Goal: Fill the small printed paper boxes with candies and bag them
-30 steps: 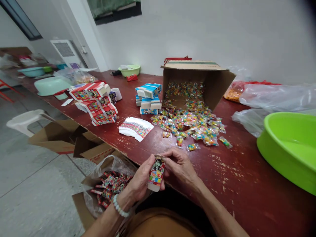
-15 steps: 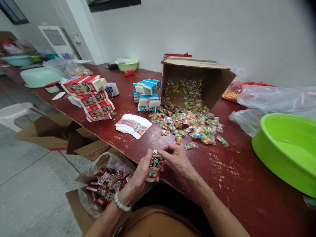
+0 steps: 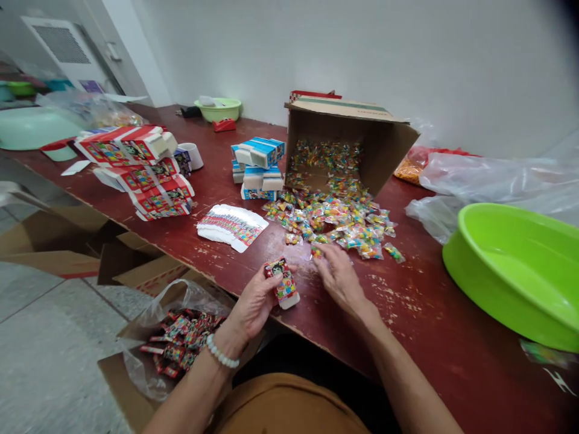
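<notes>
My left hand (image 3: 254, 299) is closed round a small printed carton (image 3: 282, 283), held just above the near edge of the dark red table (image 3: 434, 337). My right hand (image 3: 339, 274) lies on the table beside it, fingers stretched toward the near edge of a pile of small candy packets (image 3: 335, 220); its fingertips are at a packet (image 3: 316, 252), and I cannot tell whether they grip it. The pile spills from a cardboard box (image 3: 389, 144) tipped on its side. A fan of flat unfolded cartons (image 3: 233, 226) lies left of the pile.
A green basin (image 3: 520, 271) stands at the right, with clear plastic bags (image 3: 488, 181) behind it. Stacks of red cartons (image 3: 140, 169) and blue cartons (image 3: 260, 169) stand further back. Below the table edge at the left, a bag-lined box (image 3: 181, 337) holds filled cartons.
My right hand let go of the carton's top and reached forward to the candy pile. The left hand raised the carton over the table edge. The view shifted right.
</notes>
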The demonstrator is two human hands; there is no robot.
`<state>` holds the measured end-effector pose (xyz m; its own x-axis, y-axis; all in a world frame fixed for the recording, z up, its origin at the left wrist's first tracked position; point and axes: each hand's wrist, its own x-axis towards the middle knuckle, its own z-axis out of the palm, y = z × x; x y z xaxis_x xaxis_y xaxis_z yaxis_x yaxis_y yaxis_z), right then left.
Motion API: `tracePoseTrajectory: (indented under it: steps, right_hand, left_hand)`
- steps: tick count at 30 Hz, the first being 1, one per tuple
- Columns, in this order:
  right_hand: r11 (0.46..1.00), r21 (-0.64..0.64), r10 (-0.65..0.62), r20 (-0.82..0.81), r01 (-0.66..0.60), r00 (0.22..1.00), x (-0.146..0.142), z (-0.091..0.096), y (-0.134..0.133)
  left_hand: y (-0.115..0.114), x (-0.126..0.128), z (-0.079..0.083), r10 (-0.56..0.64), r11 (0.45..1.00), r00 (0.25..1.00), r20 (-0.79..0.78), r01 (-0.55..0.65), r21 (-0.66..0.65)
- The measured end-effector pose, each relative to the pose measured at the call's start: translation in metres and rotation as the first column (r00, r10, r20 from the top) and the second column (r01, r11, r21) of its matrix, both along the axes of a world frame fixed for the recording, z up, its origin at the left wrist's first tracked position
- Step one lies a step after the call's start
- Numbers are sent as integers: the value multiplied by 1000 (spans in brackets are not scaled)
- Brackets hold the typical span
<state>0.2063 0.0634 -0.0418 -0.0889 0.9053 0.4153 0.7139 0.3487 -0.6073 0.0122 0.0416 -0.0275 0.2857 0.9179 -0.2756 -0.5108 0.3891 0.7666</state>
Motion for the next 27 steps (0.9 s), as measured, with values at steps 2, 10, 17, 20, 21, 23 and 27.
tracePoseTrajectory:
  steps: [2, 10, 17, 20, 21, 23, 27]
  right_hand:
    - [971, -13, -230, 217, 238, 949, 24, -11, 7]
    - [935, -216, -231, 231, 281, 945, 53, -23, 3]
    - [940, -284, 45, -447, -190, 893, -16, 8, -25]
    - [963, -190, 130, -304, -194, 944, -29, 20, -28]
    - [965, -165, 153, -263, -201, 952, -30, 22, -27]
    - [960, -143, 205, -229, -241, 952, -28, 26, -25]
    - [941, -193, 231, -235, -279, 944, -20, 31, -21]
  left_hand:
    - [8, -7, -4, 46, 999, 993, -110, -45, 14]
    - [25, -53, 3, 67, 976, 783, -618, 77, 204]
    - [10, -53, 8, -52, 995, 840, -539, 89, 43]
    - [-3, -43, 7, -164, 986, 918, -360, 165, -28]
    - [-8, -40, 7, -201, 979, 927, -316, 200, -39]
    - [-16, -32, 7, -265, 964, 931, -250, 262, -44]
    - [-26, -20, 7, -382, 921, 910, -161, 389, 9]
